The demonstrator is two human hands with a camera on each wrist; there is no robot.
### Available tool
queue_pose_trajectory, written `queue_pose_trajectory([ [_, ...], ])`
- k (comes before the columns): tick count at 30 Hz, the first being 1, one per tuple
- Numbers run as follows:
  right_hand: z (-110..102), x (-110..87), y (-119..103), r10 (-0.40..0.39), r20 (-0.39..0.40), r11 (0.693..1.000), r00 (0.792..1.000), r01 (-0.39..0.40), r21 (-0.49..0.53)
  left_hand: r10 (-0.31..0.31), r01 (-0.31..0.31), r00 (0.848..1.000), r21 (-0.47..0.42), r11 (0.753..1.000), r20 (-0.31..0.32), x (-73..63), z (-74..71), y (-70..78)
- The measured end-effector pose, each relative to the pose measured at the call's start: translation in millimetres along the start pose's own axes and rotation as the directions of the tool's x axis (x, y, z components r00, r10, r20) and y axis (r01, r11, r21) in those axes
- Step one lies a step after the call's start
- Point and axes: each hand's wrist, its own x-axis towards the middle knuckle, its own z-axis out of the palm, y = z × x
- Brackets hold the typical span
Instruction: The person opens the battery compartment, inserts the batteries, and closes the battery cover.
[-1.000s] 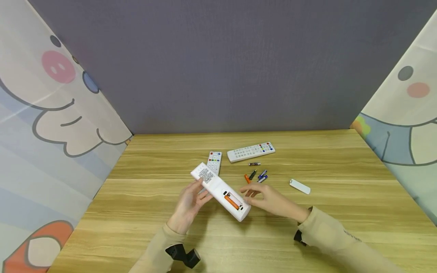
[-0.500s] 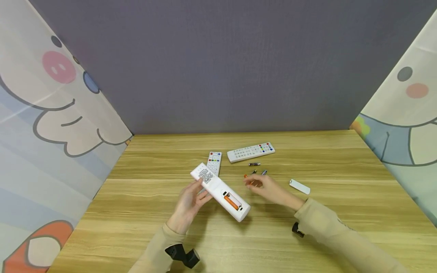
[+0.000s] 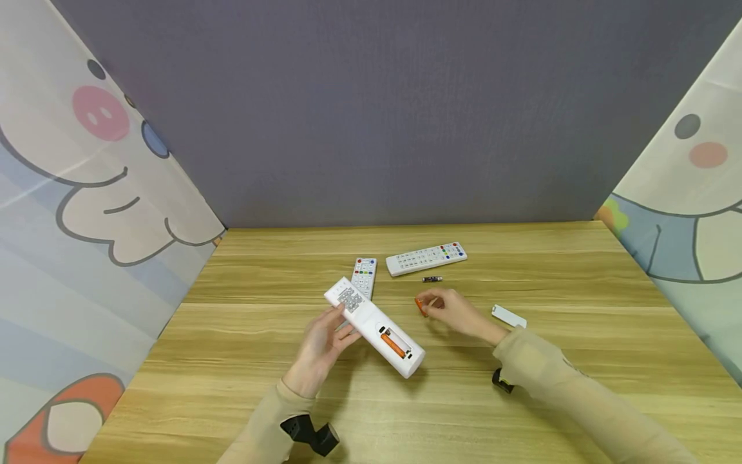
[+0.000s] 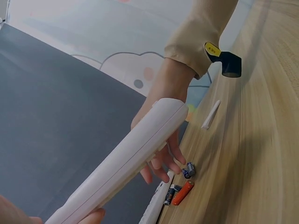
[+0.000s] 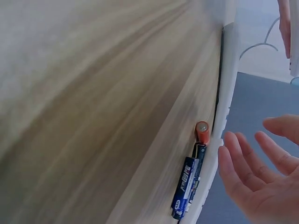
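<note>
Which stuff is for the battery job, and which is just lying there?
Seems part of the job:
white remote in the left hand
orange battery inside it
loose orange battery near the right hand
white cover, probably

Just lying about:
partly hidden remote
far remote
blue batteries
dark battery nearest the far remote

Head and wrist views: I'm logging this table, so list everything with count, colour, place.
held remote control: 1, white, left hand
fitted battery: 1, orange, open compartment
lying remote controls: 2, white, wooden table, back
loose battery: 1, orange, near right hand
blue batteries: 2, blue, near the orange
dark batteries: 2, dark, one nearby, one farther back
battery cover: 1, white, right of batteries
wooden table: 1, light-brown, beneath
back panel: 1, grey, behind table
cartoon backdrops: 2, multicoloured, either side
wrist cameras: 2, black, wrists
left hand: 1, beige-sleeved, gripping remote
right hand: 1, beige-sleeved, above batteries
</note>
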Motion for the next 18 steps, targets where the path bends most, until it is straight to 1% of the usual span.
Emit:
queue_pose_trajectory([
  [4, 0, 4.4, 2, 0.024, 0.004, 1.000, 1.000, -0.024, -0.017, 0.001, -0.001, 1.000, 0.006, 1.000, 0.001, -0.7, 0.4, -0.1],
  [9, 1, 9.5, 2, 0.057, -0.016, 0.997, 0.998, -0.058, -0.052, 0.004, -0.004, 1.000, 0.005, 1.000, 0.002, -0.3, 0.6, -0.1],
  [14, 3, 15.0, 4, 0.038, -0.031, 0.995, 0.999, -0.041, -0.088, 0.008, -0.008, 1.000, 0.006, 1.000, 0.006, 0.2, 0.7, -0.2],
  [18, 5, 18.9, 5, 0.058, -0.020, 0.989, 0.998, -0.060, -0.134, 0.010, -0.010, 1.000, 0.008, 1.000, 0.008, 0.0, 0.4, -0.2],
])
